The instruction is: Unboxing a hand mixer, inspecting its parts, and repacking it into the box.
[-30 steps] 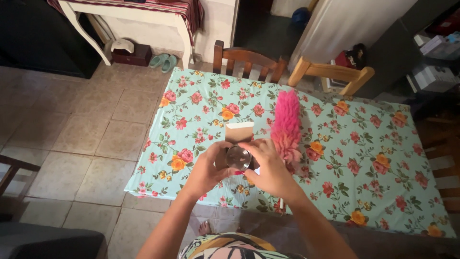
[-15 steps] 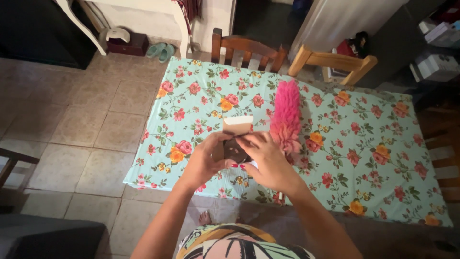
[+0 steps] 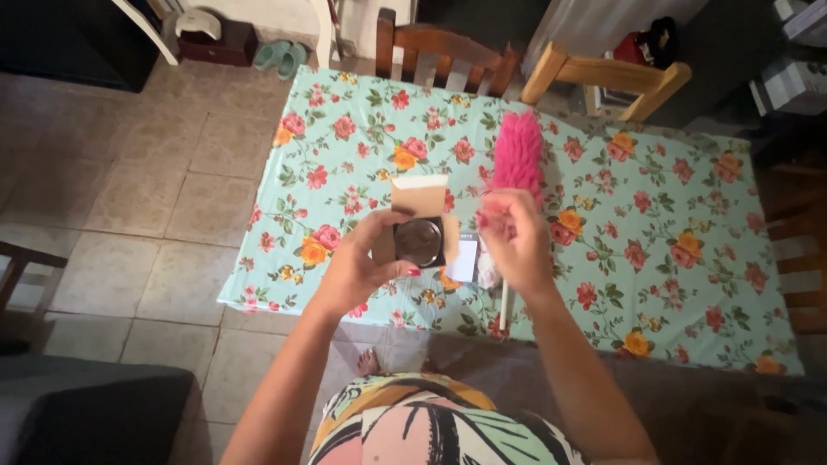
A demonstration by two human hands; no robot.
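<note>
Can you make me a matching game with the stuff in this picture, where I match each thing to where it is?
Things:
1. small cardboard box
2. pink duster
3. green sandals
4. wooden chairs

Places:
A. on the tiled floor, far off at the top
B. lying on the flowery tablecloth
C. held open in the left hand
D. tucked in at the far side of the table

Pairs: 1-C, 2-B, 3-A, 4-D

I note beige tiled floor (image 3: 129, 172), table with floral cloth (image 3: 672, 258), two wooden chairs (image 3: 439, 52) at far edge, green slippers (image 3: 280, 56) near white furniture legs. Light dim.
</note>
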